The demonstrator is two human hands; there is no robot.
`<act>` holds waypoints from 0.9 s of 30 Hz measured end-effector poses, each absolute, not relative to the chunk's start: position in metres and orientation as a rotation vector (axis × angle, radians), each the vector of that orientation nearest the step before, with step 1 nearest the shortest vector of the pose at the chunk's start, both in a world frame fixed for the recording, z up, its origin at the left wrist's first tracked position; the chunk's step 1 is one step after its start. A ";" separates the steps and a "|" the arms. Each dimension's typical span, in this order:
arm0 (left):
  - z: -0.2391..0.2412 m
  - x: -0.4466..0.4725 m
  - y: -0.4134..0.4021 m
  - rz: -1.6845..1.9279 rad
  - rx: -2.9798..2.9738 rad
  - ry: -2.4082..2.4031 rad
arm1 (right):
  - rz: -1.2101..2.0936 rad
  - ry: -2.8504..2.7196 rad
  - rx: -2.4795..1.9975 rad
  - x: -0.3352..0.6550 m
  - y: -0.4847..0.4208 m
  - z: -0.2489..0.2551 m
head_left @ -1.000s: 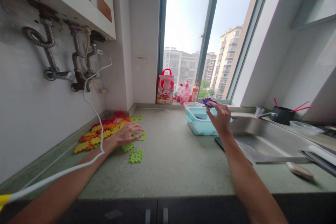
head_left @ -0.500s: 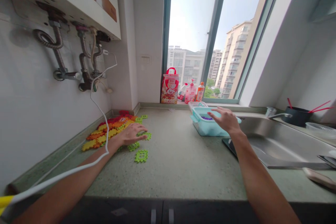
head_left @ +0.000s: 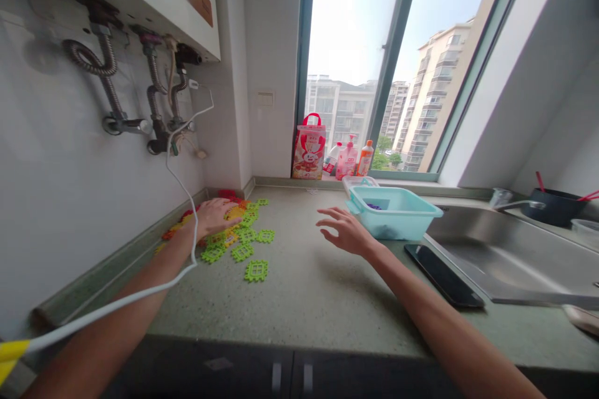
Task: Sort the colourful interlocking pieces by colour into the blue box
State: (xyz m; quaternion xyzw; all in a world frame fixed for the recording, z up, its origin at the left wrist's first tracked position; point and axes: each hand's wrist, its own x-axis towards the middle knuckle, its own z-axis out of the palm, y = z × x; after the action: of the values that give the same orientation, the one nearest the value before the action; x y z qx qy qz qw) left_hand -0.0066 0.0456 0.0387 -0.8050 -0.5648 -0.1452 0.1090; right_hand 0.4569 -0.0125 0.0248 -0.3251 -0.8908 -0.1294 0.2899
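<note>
My left hand [head_left: 216,217] rests on a heap of flat toothed plastic building pieces at the left, its fingers stretched out. Red pieces [head_left: 228,194] show behind it, and several green lattice squares [head_left: 256,270] lie to its right and in front. Orange and yellow pieces are partly covered by the hand. Over the counter, my right hand [head_left: 345,230] is open with fingers apart and nothing in it. Just to its right stands a light-blue plastic bin [head_left: 400,224], with a few purple pieces [head_left: 374,206] visible inside.
A white cable [head_left: 189,268] crosses in front of my left forearm. A black phone [head_left: 442,275] lies by the metal sink [head_left: 519,262]. Bottles [head_left: 347,161] and a red-handled bag [head_left: 309,153] stand on the window sill. Pipes [head_left: 110,100] hang at the left wall.
My right hand has moved left, from above the bin to over the counter. My left hand has shifted back and left onto the heap, uncovering green pieces.
</note>
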 end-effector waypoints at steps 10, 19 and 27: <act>0.012 -0.015 0.061 -0.385 -2.275 -1.987 | -0.023 -2.692 -0.775 0.402 -0.045 0.011; -0.004 0.014 0.068 -0.651 -2.110 -2.030 | 0.302 -2.628 -0.875 0.319 -0.041 0.002; 0.033 0.003 0.051 -0.624 -2.531 -1.438 | 0.265 -2.712 -0.860 0.285 -0.008 0.003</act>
State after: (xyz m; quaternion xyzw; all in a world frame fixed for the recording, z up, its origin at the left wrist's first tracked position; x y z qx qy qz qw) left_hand 0.0031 0.0512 0.0325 -0.8473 -0.4814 -0.2088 0.0819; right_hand 0.2846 -0.0080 0.0026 -0.2979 -0.9396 0.0919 0.1415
